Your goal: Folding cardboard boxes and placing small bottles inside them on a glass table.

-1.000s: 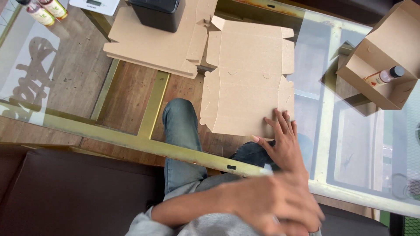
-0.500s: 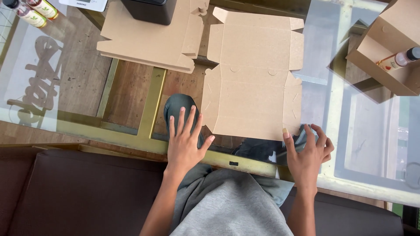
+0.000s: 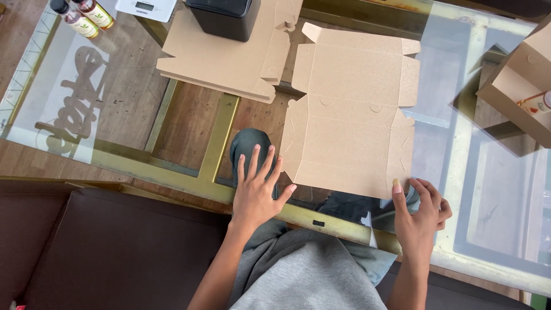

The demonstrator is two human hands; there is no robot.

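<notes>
A flat, unfolded brown cardboard box blank (image 3: 350,115) lies on the glass table (image 3: 115,109) in front of me. My left hand (image 3: 256,189) rests flat on the glass, fingers spread, its fingertips just left of the blank's near left corner. My right hand (image 3: 420,213) is at the blank's near right corner, thumb touching the cardboard edge and the other fingers curled. Neither hand holds anything.
A stack of more flat cardboard blanks (image 3: 229,57) lies at the back with a black container (image 3: 224,17) on it. A folded open box (image 3: 516,92) with a bottle inside stands at right. Two bottles (image 3: 83,14) and a white scale (image 3: 146,7) are at the back left. A brown sofa (image 3: 103,247) is below.
One second ago my arms were crossed near the blank's near edge. They have parted: the left hand moved left onto the glass, the right hand settled at the near right corner.
</notes>
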